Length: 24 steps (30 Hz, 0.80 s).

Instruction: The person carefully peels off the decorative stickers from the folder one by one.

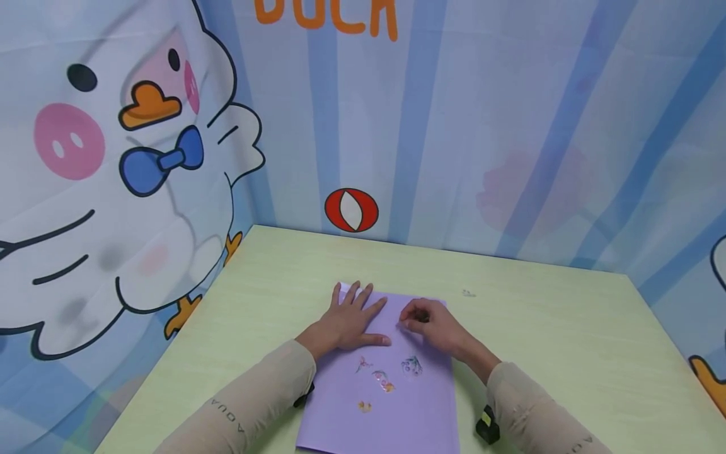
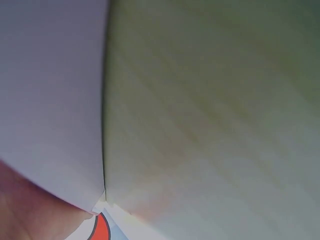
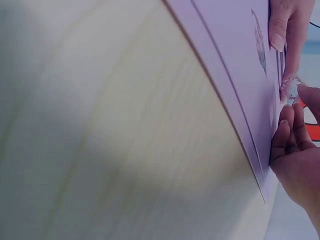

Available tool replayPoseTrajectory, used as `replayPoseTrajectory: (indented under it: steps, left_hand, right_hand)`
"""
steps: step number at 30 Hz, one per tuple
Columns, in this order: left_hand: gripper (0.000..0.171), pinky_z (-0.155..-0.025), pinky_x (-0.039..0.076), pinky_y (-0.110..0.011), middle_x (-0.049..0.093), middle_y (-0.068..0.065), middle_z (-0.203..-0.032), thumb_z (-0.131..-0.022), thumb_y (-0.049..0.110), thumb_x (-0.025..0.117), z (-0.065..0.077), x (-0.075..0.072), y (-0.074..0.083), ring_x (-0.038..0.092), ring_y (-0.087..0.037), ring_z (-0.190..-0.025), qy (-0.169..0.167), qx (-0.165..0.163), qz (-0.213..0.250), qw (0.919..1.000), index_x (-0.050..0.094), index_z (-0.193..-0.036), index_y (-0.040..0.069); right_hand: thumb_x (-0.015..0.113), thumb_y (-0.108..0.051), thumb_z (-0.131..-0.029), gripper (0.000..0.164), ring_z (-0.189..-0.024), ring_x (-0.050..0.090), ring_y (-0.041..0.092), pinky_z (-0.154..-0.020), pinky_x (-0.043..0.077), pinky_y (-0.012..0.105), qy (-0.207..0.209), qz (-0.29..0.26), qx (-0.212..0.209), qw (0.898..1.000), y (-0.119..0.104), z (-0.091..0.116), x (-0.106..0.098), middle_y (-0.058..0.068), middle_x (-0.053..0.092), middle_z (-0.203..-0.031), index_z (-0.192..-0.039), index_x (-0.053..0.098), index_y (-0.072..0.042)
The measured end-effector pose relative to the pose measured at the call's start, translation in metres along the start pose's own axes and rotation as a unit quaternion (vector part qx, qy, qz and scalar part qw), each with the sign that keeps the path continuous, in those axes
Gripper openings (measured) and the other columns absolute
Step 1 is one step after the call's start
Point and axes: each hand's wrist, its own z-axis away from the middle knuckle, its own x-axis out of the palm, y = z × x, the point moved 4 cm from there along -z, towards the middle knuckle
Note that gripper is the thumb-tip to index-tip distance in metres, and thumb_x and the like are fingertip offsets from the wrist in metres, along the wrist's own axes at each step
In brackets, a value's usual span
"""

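A purple folder (image 1: 411, 416) lies on the table, with several small floral stickers (image 1: 383, 381) on its cover. My left hand (image 1: 348, 321) rests flat across the folder's upper left, fingers spread and thumb pointing right. Over the upper right part of the cover, my right hand (image 1: 435, 326) has thumb and fingertips brought together. Between them, in the right wrist view, it pinches a small clear sticker (image 3: 290, 89) with pinkish marks. The left wrist view catches the folder's edge (image 2: 60, 100) and a blurred part of the left hand (image 2: 40, 212).
The folder lies on a pale yellow-green table (image 1: 556, 353). A small clear scrap (image 1: 468, 293) sits beyond the folder's top right corner. Behind the table hangs a blue striped cloth (image 1: 363, 113) with a large printed duck (image 1: 153, 221) at left.
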Motion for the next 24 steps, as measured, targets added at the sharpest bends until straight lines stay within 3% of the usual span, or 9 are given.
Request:
replayPoseTrajectory:
  steps: [6, 24]
  left_hand:
    - [0.098, -0.124, 0.004, -0.071, 0.017, -0.015, -0.176, -0.093, 0.085, 0.047, -0.001, 0.003, 0.0, 0.01, -0.043, -0.162, -0.003, -0.002, 0.008, 1.0, 0.029, -0.17, 0.027]
    - [0.098, -0.124, 0.005, -0.071, 0.016, -0.014, -0.177, -0.093, 0.087, 0.043, -0.003, 0.004, -0.002, 0.01, -0.042, -0.162, -0.005, -0.003, -0.005, 1.0, 0.026, -0.17, 0.03]
  right_hand:
    - [0.065, 0.001, -0.1, 0.013, -0.087, 0.056, 0.025, -0.076, 0.045, 0.028, 0.006, -0.04, 0.004, 0.999, -0.007, 0.004, -0.003, 0.014, 0.066, -0.096, -0.11, 0.072, 0.0]
    - [0.063, -0.003, -0.103, 0.013, -0.089, 0.059, 0.023, -0.078, 0.047, 0.03, 0.002, -0.033, 0.009, 0.999, 0.007, 0.0, -0.007, 0.01, 0.071, -0.104, -0.11, 0.074, -0.005]
